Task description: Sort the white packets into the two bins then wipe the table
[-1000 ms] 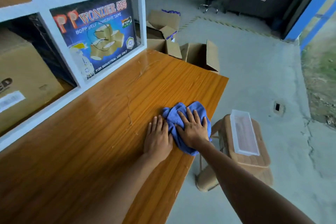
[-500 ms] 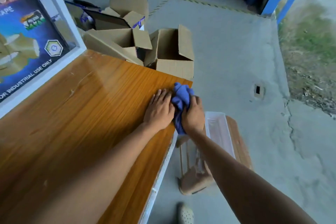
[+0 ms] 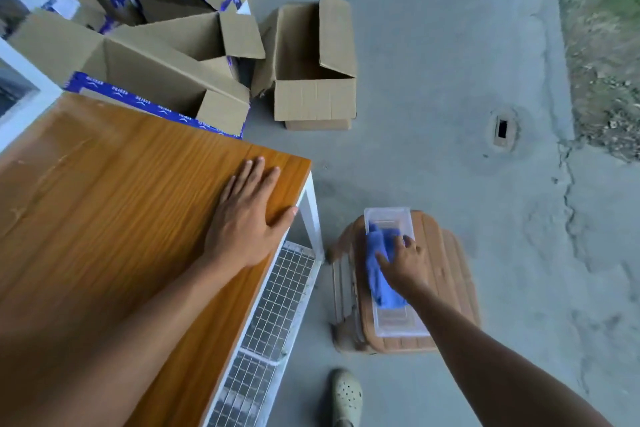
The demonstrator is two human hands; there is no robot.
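My left hand [image 3: 247, 215] lies flat on the wooden table [image 3: 104, 201] near its far right corner, fingers spread, thumb at the edge. My right hand [image 3: 403, 263] is off the table, down over a clear plastic bin [image 3: 396, 321] that sits on a brown stool [image 3: 446, 274]. The blue cloth [image 3: 379, 263] lies in the bin under and beside that hand, whose fingers rest on it. Whether they still grip it I cannot tell. No white packets are in view.
Several open cardboard boxes [image 3: 311, 69] stand on the concrete floor beyond the table's far end. A white wire shelf [image 3: 273, 305] shows under the table edge. My shoe [image 3: 346, 395] is on the floor near the stool. A floor drain [image 3: 502, 128] lies farther right.
My right hand carried the blue cloth off the table's corner and down into the clear bin on the stool. The left hand stayed flat on the table. The view tilted down and right.
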